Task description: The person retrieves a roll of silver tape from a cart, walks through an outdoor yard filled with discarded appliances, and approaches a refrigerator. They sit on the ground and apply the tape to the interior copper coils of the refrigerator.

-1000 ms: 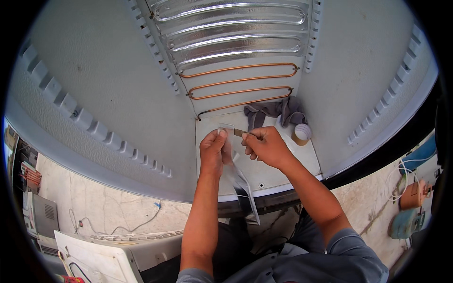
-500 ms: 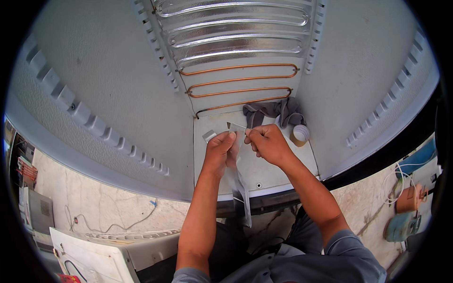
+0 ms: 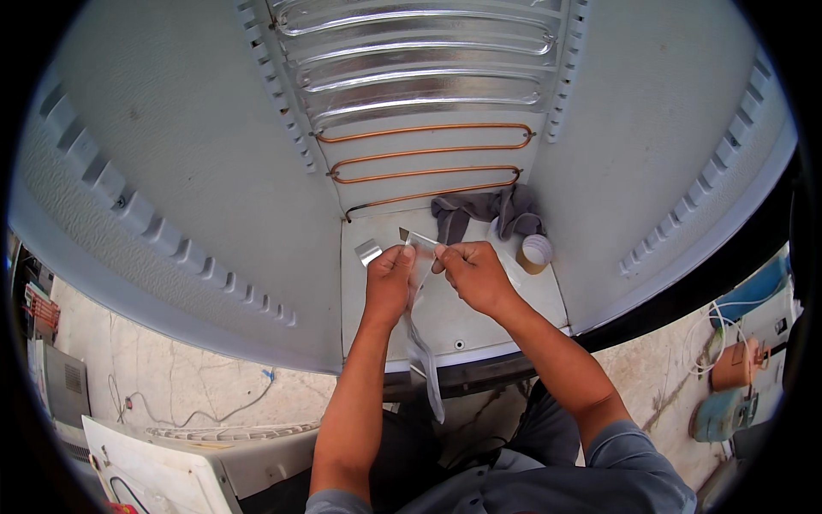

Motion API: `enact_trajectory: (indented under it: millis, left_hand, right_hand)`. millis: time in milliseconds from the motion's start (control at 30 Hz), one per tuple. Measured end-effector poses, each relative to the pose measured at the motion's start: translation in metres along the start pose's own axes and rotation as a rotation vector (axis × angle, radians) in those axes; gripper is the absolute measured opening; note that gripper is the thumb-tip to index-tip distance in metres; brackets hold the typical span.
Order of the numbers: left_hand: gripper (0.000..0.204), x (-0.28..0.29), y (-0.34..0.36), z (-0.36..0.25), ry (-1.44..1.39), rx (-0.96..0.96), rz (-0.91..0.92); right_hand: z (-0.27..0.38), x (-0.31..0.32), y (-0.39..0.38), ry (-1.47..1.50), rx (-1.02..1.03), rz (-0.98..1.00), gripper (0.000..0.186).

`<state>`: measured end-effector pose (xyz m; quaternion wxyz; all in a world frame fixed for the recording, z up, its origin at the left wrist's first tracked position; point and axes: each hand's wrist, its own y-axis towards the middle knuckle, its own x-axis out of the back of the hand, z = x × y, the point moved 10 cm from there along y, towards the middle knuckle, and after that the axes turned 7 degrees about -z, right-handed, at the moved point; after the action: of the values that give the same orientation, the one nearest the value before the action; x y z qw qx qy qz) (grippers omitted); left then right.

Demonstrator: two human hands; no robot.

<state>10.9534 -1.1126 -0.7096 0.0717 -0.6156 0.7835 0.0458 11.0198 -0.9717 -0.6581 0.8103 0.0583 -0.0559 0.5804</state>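
Observation:
Silver foil tape (image 3: 423,254) is stretched between my two hands, over the white floor of an open refrigerator cabinet. My left hand (image 3: 390,278) pinches it with thumb and fingers. Opposite, my right hand (image 3: 473,272) grips its edge in a pinch. A small dark triangular tip shows at the far end of the held piece; I cannot make out what it is. Below my left hand a long greyish strip (image 3: 419,347) dangles past the cabinet's front edge. Another shiny silver piece (image 3: 368,252) shows just left of my left fingers.
A dark grey cloth (image 3: 514,211) and a roll of tape (image 3: 535,250) lie at the right back of the cabinet floor. Copper tubing (image 3: 428,154) runs along the back wall, foil-covered higher up (image 3: 419,81). A white panel (image 3: 154,467) stands lower left; gas cylinders (image 3: 719,417) are at right.
My hands stay on the foil tape, and the hanging strip has swung slightly left and twisted. The whole view has shifted a little.

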Motion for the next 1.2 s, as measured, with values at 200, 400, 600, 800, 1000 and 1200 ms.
enact_trajectory:
  millis: [200, 400, 600, 800, 1000, 1200]
  left_hand:
    - [0.032, -0.006, -0.006, -0.005, -0.027, 0.097, -0.025]
    - [0.031, -0.005, -0.003, 0.002, -0.092, 0.119, 0.042]
    - [0.03, -0.012, -0.007, -0.001, -0.159, 0.137, 0.075]
    - [0.029, -0.018, -0.009, 0.002, -0.177, 0.145, 0.095]
    - [0.031, 0.002, -0.004, 0.001, -0.247, 0.17, -0.022]
    - [0.034, 0.004, 0.001, 0.005, -0.225, 0.168, 0.01]
  right_hand:
    - [-0.005, 0.004, 0.0, 0.037, 0.023, -0.027, 0.042]
    - [-0.006, 0.006, -0.007, 0.107, -0.035, -0.035, 0.04]
    - [-0.01, 0.011, -0.014, 0.136, -0.06, -0.063, 0.04]
    - [-0.016, 0.017, -0.027, 0.192, -0.119, -0.087, 0.041]
    - [-0.02, 0.032, -0.031, 0.219, -0.165, -0.096, 0.042]
    - [-0.017, 0.026, -0.031, 0.164, -0.135, -0.063, 0.043]
